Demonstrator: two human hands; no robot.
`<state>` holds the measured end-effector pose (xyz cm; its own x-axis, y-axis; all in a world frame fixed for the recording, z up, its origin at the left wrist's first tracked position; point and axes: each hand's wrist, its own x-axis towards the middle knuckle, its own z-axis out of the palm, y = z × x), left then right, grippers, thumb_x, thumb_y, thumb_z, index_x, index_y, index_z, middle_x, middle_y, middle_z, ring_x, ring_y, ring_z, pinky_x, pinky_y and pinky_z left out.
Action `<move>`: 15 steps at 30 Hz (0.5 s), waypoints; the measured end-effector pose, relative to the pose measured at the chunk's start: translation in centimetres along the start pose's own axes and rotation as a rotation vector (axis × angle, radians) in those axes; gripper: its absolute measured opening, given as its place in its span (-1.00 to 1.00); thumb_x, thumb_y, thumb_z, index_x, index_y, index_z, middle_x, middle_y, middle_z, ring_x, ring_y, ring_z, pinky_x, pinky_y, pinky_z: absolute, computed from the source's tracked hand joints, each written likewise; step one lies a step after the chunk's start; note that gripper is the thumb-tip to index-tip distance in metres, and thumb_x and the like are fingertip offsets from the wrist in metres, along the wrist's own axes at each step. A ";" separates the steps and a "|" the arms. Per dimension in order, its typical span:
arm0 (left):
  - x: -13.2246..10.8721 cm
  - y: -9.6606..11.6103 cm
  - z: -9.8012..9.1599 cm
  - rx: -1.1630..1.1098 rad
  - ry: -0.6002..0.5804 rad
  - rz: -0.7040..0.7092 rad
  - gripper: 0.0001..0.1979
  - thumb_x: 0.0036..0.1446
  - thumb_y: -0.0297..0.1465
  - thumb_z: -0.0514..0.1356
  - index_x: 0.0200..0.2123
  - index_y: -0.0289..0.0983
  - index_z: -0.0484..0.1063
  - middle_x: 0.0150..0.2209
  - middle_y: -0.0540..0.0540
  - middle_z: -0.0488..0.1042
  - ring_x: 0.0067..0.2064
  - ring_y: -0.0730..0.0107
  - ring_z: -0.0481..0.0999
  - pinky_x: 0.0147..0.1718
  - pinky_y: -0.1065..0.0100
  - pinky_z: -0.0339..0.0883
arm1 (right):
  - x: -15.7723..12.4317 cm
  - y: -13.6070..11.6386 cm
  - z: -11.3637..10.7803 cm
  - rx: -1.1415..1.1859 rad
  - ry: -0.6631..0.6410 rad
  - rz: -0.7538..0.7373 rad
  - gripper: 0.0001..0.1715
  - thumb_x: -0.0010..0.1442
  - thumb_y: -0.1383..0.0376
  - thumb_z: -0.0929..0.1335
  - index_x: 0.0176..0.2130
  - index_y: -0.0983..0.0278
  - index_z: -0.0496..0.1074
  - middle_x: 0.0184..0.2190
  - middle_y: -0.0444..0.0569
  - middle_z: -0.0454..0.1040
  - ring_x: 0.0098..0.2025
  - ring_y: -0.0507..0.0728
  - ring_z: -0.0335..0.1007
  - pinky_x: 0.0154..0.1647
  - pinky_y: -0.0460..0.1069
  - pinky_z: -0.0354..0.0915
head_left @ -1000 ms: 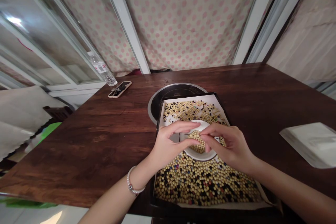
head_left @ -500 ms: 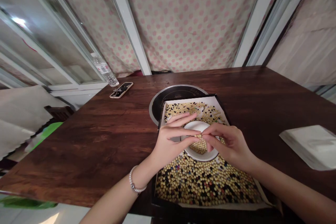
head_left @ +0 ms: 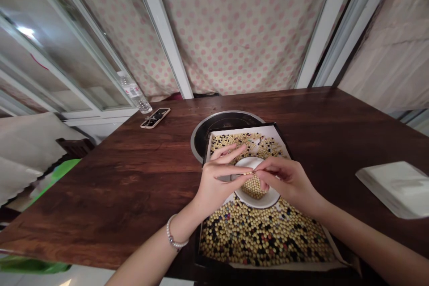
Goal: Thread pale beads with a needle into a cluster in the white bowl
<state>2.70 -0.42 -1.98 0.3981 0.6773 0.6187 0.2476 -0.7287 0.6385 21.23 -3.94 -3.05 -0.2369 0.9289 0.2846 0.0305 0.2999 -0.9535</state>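
Note:
My left hand (head_left: 223,172) reaches over a white bowl (head_left: 249,162) with thumb and index finger pinched together on pale yellow beadwork (head_left: 254,187); its other fingers are raised and spread. From the right, my right hand (head_left: 284,178) meets it fingertip to fingertip, its thumb and index finger pinched at the beadwork's upper edge. Whether a thread or needle is between those tips is too small to tell. Below the fingers, beads in close, even rows show inside the bowl. Loose beads (head_left: 261,237), mostly yellow with black and a few coloured ones, surround the bowl in a shallow black-edged tray (head_left: 284,269).
The tray overlaps a round black hotplate (head_left: 204,132) set in the dark wooden table (head_left: 140,178). A phone (head_left: 155,118) and a clear water bottle (head_left: 136,93) are at the far left. At the right lies a white plastic-wrapped pack (head_left: 397,187).
The fingertips have shifted slightly left over the bowl, still pinched together. The whole view has moved a little; the tray and bowl stay in place on the table.

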 end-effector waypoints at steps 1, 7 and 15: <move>0.0 -0.1 0.0 -0.012 0.025 -0.016 -0.80 -0.07 -0.48 0.33 -0.33 -0.09 0.55 -0.02 -0.06 0.47 0.08 0.20 0.34 0.04 -0.01 0.23 | 0.1 0.1 0.0 0.043 0.021 0.011 -0.91 0.15 0.31 0.33 -0.38 0.26 0.44 -0.57 -0.16 0.44 -0.53 -0.04 0.35 -0.49 -0.11 0.27; 0.0 0.0 0.0 -0.072 0.053 -0.141 -0.82 -0.05 -0.45 0.32 -0.33 -0.08 0.55 -0.02 -0.05 0.47 0.09 0.20 0.35 0.10 -0.05 0.17 | 0.5 0.9 -0.5 0.171 0.224 0.011 -0.93 0.09 0.28 0.38 -0.39 0.23 0.49 -0.51 -0.10 0.54 -0.55 -0.02 0.37 -0.58 -0.10 0.22; 0.0 0.4 0.2 -0.051 0.020 -0.128 -0.83 -0.07 -0.45 0.32 -0.36 -0.07 0.56 -0.02 -0.04 0.47 0.11 0.16 0.32 0.09 -0.06 0.16 | 0.4 0.1 0.1 0.047 0.181 -0.006 -0.96 0.01 0.32 0.42 -0.46 0.24 0.52 -0.58 -0.13 0.47 -0.53 -0.01 0.34 -0.51 -0.09 0.29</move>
<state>2.98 -0.73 -1.82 0.3484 0.7668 0.5390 0.2501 -0.6303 0.7350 21.07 -3.56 -3.04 -0.0578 0.9523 0.2996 -0.0170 0.2991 -0.9541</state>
